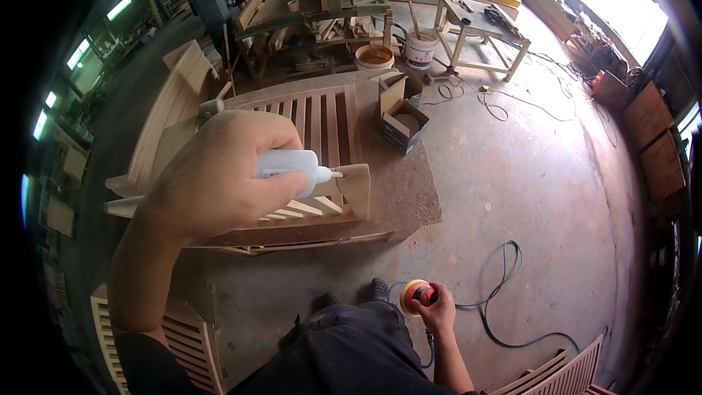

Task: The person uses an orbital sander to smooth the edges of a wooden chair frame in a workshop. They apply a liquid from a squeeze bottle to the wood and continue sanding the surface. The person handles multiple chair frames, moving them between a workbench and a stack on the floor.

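My left hand (219,168) is wrapped round a white plastic squeeze bottle (292,167), held on its side. Its narrow nozzle points right and meets, or hovers just over, the top of the end board (357,189) of a slatted wooden piece (333,121). That piece rests on a brown worktable (409,194). Down by my right leg, my right hand (439,310) grips a red and black orbital sander (418,294) with a yellow pad edge. The sander's pad faces left, away from the table. My left hand and wrist hide part of the slats.
An opened cardboard box (402,121) stands on the table's right side. A green hose (504,285) loops over the floor at right. Slatted wooden pieces (191,347) sit low at left and right. Buckets (420,51) and workbenches (486,25) stand farther back.
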{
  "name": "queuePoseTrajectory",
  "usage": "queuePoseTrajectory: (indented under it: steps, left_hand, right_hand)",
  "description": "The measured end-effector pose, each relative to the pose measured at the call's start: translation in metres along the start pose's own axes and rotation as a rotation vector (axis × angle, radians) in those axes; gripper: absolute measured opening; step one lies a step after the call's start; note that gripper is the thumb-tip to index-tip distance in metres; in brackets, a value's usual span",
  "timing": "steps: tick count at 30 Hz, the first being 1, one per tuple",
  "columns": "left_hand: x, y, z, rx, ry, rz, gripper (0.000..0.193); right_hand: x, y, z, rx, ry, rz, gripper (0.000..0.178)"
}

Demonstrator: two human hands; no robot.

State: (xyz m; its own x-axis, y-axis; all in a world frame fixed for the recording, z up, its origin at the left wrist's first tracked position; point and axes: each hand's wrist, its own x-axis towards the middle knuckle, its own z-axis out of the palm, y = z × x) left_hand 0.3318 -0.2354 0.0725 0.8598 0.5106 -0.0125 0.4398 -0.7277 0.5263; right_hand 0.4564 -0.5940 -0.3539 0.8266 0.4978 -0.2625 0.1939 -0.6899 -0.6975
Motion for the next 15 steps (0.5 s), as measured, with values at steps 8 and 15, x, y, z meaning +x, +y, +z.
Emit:
queuePoseTrajectory:
  steps: [8,15]
  left_hand:
    - [0.0024,0.0047,-0.0021,0.059,-0.017,0.004,0.025]
    - [0.0025,0.0064,-0.0016,0.074,-0.025,0.002,0.023]
  right_hand:
    - [0.0013,-0.0058,-0.0011,0.016,-0.015,0.02,0.07]
    - [0.0027,-0.008,-0.0004,0.022,-0.021,0.005,0.07]
